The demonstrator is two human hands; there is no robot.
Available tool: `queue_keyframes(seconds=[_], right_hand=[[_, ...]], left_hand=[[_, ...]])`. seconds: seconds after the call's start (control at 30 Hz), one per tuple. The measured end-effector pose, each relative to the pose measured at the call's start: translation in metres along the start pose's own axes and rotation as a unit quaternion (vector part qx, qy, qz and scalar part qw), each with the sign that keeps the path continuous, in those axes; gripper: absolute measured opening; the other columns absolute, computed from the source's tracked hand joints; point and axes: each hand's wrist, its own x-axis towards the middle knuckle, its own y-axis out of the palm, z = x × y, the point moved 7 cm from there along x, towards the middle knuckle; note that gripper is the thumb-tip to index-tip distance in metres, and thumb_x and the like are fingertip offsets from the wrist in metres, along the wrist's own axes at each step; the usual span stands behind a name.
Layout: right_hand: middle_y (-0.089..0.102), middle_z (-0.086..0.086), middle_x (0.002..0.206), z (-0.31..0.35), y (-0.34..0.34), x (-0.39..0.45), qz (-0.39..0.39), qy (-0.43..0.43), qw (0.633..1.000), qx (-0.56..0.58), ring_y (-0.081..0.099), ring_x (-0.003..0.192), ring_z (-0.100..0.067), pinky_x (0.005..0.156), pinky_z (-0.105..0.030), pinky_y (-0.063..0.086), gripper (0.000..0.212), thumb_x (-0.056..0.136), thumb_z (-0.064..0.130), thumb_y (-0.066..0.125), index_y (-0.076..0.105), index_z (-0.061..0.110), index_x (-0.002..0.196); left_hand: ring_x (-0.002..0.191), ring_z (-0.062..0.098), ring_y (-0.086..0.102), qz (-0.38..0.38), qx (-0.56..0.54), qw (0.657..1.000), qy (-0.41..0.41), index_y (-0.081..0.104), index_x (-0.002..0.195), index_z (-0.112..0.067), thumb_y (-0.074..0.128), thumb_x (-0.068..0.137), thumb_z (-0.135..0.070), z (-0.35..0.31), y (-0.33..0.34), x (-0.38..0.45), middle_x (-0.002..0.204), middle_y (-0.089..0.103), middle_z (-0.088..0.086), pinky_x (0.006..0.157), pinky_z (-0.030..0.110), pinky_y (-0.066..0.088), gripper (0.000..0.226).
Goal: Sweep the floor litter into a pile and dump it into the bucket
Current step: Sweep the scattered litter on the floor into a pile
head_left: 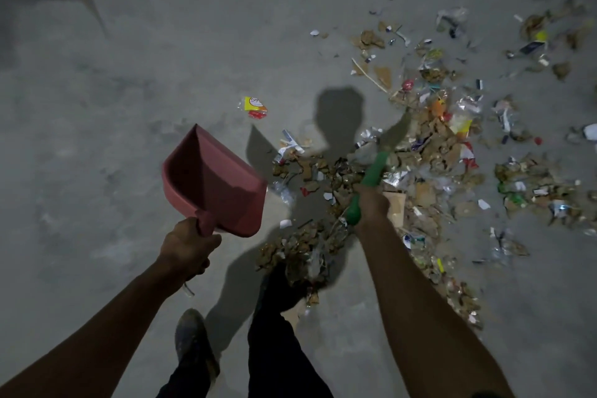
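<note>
Our left hand [185, 244] grips the dustpan [213, 184], right [371, 203] the broom [366, 186]; litter [429, 152] lies half-gathered (bucket unseen), nothing scooped.

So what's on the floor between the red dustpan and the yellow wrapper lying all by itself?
Nothing: in the head view, only bare grey floor lies between the dustpan and the yellow wrapper.

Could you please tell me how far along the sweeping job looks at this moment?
Early. Partly done: litter lies loosely gathered right of centre, with scraps still scattered and a yellow wrapper apart. In hand: the right hand grips the green broom handle; the left hand holds the empty red dustpan. Left: piling, scooping, dumping; no bucket visible.
</note>
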Motion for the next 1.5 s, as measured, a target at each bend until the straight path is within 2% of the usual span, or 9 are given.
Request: queue_keyframes(seconds=[0.07,0.2,0.33,0.6,0.73,1.0,1.23,1.33,1.5], right_hand=[[0.065,-0.012,0.094,-0.017,0.012,-0.041,0.045,-0.037,0.996,-0.068,0.062,0.078,-0.025,0.073,-0.04,0.054,0.015,0.09,0.01,0.062,0.063,0.012,0.105],[0.062,-0.006,0.086,-0.056,0.028,-0.109,0.14,-0.069,0.976,-0.149,0.059,0.071,-0.019,0.06,-0.028,0.048,0.025,0.092,0.007,0.059,0.057,0.028,0.106],[0.06,-0.009,0.075,-0.087,0.028,-0.118,0.202,-0.044,0.955,-0.213,0.055,0.044,-0.009,0.042,-0.02,0.044,0.026,0.09,0.0,0.058,0.063,0.015,0.111],[0.066,-0.016,0.086,-0.055,-0.048,-0.048,0.072,-0.003,0.979,-0.193,0.061,0.066,-0.026,0.055,-0.032,0.055,0.021,0.087,0.002,0.066,0.063,0.01,0.106],[0.066,-0.021,0.102,-0.037,-0.064,-0.028,0.006,-0.044,0.983,-0.181,0.064,0.086,-0.036,0.079,-0.051,0.056,0.048,0.081,0.009,0.071,0.06,0.009,0.128],[0.064,-0.009,0.085,-0.023,0.018,-0.156,0.171,-0.124,0.954,-0.213,0.057,0.056,-0.019,0.048,-0.028,0.049,0.033,0.087,-0.001,0.062,0.055,0.019,0.112],[0.057,0.009,0.076,-0.027,0.117,-0.177,0.281,-0.129,0.879,-0.363,0.054,0.059,0.001,0.046,-0.008,0.039,0.037,0.089,0.004,0.058,0.057,0.021,0.123],[0.053,0.01,0.076,-0.008,0.153,-0.166,0.259,-0.092,0.883,-0.381,0.05,0.066,-0.001,0.054,-0.014,0.039,0.023,0.091,0.012,0.059,0.053,0.029,0.105],[0.064,-0.005,0.09,0.051,0.175,-0.126,0.105,-0.057,0.924,-0.364,0.065,0.082,-0.025,0.075,-0.038,0.057,0.038,0.09,0.012,0.062,0.059,0.015,0.128]], left_hand=[[0.035,0.016,0.044,0.0,-0.003,1.0,0.0,0.054,0.083,-0.009,0.061,0.089,-0.007,0.002,-0.004,-0.007,0.059,0.053,0.014,0.033,0.022,0.034,0.01],[0.036,0.017,0.044,-0.001,-0.014,1.0,-0.009,0.055,0.086,-0.005,0.06,0.09,-0.007,0.01,-0.013,-0.021,0.059,0.052,0.013,0.033,0.022,0.033,0.007],[0.037,0.018,0.043,-0.006,-0.017,1.0,-0.019,0.053,0.086,-0.002,0.058,0.092,-0.006,0.018,-0.017,-0.035,0.058,0.051,0.013,0.03,0.02,0.032,0.009],[0.041,0.02,0.043,0.013,-0.018,0.999,-0.04,0.054,0.087,-0.001,0.059,0.092,-0.007,0.035,-0.017,-0.047,0.058,0.051,0.013,0.032,0.021,0.031,0.009],[0.041,0.019,0.042,0.014,-0.025,0.999,-0.028,0.054,0.087,0.001,0.058,0.091,-0.006,0.028,-0.024,-0.047,0.059,0.049,0.012,0.033,0.021,0.03,0.009],[0.042,0.022,0.045,-0.01,-0.019,1.0,0.013,0.055,0.074,-0.006,0.06,0.089,-0.009,-0.003,-0.062,-0.028,0.058,0.052,0.01,0.03,0.021,0.031,0.016],[0.045,0.023,0.047,0.0,-0.016,1.0,-0.002,0.054,0.076,-0.008,0.064,0.087,-0.009,-0.03,-0.11,0.039,0.065,0.053,0.012,0.032,0.02,0.032,0.014],[0.047,0.022,0.046,0.016,-0.031,0.999,0.003,0.052,0.079,-0.009,0.064,0.086,-0.007,-0.051,-0.137,0.08,0.068,0.053,0.011,0.032,0.02,0.032,0.014],[0.048,0.021,0.044,0.064,-0.027,0.997,0.017,0.052,0.093,-0.006,0.066,0.086,-0.01,-0.103,-0.184,0.137,0.071,0.053,0.012,0.032,0.019,0.031,0.016]])
